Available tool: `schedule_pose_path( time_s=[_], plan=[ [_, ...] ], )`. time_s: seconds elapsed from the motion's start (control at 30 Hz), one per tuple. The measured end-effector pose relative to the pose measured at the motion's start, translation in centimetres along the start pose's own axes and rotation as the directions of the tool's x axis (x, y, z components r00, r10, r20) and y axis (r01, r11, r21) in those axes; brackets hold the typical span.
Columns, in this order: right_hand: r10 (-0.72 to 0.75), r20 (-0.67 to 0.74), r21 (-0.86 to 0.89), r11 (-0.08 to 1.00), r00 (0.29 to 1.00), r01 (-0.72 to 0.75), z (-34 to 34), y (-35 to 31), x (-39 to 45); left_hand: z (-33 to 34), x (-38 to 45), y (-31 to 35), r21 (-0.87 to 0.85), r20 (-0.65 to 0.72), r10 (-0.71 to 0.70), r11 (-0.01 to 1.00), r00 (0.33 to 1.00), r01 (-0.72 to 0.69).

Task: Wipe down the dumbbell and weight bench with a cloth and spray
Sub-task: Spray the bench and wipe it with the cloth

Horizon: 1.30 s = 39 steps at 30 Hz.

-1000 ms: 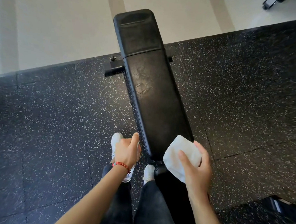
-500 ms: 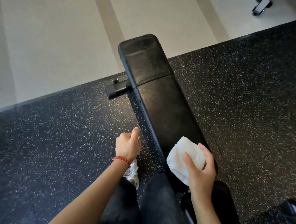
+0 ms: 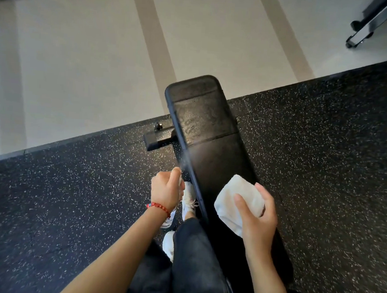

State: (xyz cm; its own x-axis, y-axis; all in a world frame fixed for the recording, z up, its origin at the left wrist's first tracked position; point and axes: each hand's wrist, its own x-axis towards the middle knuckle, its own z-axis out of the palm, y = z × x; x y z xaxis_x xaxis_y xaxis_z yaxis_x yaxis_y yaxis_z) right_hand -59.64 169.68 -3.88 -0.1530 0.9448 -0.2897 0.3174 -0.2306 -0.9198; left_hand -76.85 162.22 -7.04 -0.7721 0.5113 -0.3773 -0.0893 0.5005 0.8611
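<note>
Black weight bench (image 3: 211,134), glossy wet patch; right hand (image 3: 257,216) fingers grip white cloth (image 3: 236,202); left hand (image 3: 166,191) fisted around sprayer.

Spray bottle (image 3: 180,184) hidden in fist.

arms bare | left wrist: red bead bracelet (image 3: 158,206) | trousers (image 3: 193,260): dark | shoes (image 3: 189,198): white

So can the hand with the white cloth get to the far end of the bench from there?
Probably yes. The right hand holds the cloth over the near part of the bench, and nothing lies on the pad ahead, though they'd likely need to lean forward.
</note>
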Motion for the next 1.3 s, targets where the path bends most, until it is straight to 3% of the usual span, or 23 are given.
schedule_pose_path(
  time_s=[0.23, 0.4, 0.6, 0.77, 1.03, 1.3],
  plan=[
    [0.011, 0.074, -0.002, 1.0, 0.997, -0.011, 3.9, -2.9, 7.4, 1.0, 7.5, 3.3, 0.084, -0.082, -0.053, 0.995, 0.995, 0.06],
    [0.008, 0.127, -0.016, 1.0, 0.992, -0.006, 6.5, -4.8, 11.3, 0.9, 11.1, 5.3, -0.005, -0.085, -0.141, 0.99, 0.986, 0.141],
    [0.035, 0.178, -0.036, 0.999, 0.983, -0.029, 9.1, -6.0, 13.1, -0.2, 13.4, 5.7, -0.035, -0.068, -0.125, 0.992, 0.99, 0.123],
    [0.038, 0.217, -0.064, 0.998, 0.975, -0.025, 12.0, -7.2, 13.0, -2.5, 15.3, 5.9, -0.027, -0.152, -0.138, 0.99, 0.979, 0.136],
    [-0.006, 0.264, -0.097, 0.995, 0.965, 0.032, 20.9, -10.8, 11.6, -11.0, 18.8, 5.5, -0.108, -0.202, -0.163, 0.984, 0.966, 0.144],
    [-0.059, 0.402, -0.121, 0.986, 0.914, 0.116, 36.2, -14.9, 7.1, -25.5, 21.8, 2.9, -0.244, -0.319, -0.191, 0.963, 0.928, 0.114]
  ],
)
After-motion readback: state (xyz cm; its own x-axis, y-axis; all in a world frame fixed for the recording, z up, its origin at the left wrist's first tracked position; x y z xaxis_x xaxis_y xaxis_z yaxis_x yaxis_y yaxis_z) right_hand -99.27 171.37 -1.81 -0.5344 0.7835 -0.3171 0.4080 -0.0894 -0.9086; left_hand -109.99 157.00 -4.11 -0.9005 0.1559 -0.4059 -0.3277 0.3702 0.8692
